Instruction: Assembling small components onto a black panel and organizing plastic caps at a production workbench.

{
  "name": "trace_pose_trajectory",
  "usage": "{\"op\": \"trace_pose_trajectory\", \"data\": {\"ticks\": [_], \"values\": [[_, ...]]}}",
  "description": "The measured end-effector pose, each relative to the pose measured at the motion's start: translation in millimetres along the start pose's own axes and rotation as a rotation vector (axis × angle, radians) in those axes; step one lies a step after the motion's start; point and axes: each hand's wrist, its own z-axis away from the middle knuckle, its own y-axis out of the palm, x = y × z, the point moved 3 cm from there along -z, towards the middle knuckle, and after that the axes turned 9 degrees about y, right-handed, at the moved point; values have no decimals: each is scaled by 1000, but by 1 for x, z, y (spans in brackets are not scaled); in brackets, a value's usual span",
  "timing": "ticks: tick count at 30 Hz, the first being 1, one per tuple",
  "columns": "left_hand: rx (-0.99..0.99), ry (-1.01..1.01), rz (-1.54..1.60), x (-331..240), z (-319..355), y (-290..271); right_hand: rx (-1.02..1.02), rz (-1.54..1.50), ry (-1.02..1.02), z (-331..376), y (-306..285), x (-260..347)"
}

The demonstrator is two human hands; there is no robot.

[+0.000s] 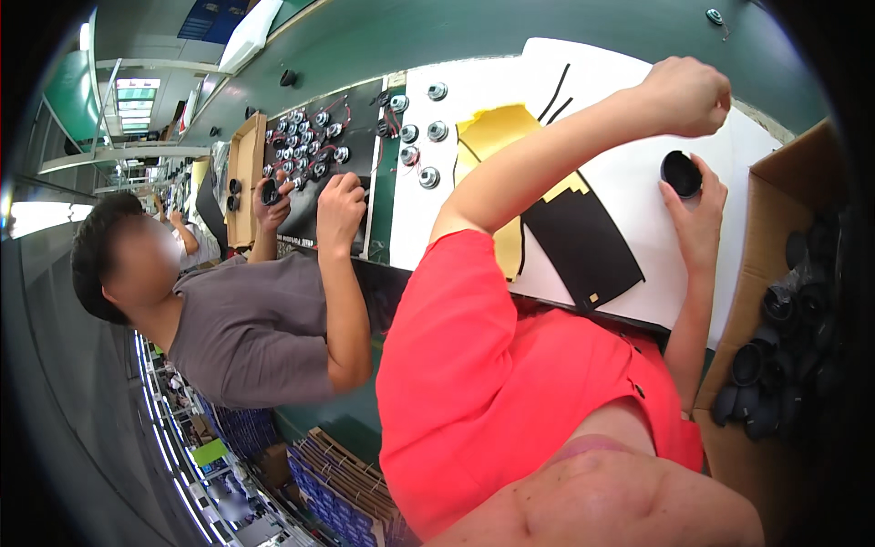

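Observation:
On the right, my right hand (pixel 697 219) holds a round black plastic cup-shaped housing (pixel 680 178), its hollow side facing up. My left arm reaches across the white work surface (pixel 629 173), and my left hand (pixel 688 96) is closed just above and beyond the housing. Whatever its fingers pinch, if anything, is hidden. Below my left forearm lies a black sheet (pixel 583 242) of strips, beside yellow backing paper (pixel 497 137). Two thin black strips (pixel 558 96) lie loose past the forearm. Several small round speaker drivers (pixel 437 132) stand to the left.
A cardboard box (pixel 775 196) with many black housings (pixel 775 365) stands at my right. On the left, a co-worker in a grey shirt (pixel 264 319) holds a black round part (pixel 271 191) near a black mat (pixel 360 128) crowded with wired speaker drivers. A green bench (pixel 465 36) runs behind.

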Motion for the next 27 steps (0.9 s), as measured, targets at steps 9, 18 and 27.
{"op": "trace_pose_trajectory", "data": {"ticks": [9, 18, 27], "values": [[14, -264, 336, 0, 153, -52, -83, 29, 24, 5, 3, -15], [75, -474, 339, -10, 215, -36, -49, -33, 56, -3, 0, -10], [25, -388, 28, -5, 228, -20, -105, -9, 14, -61, 2, -14]]}}
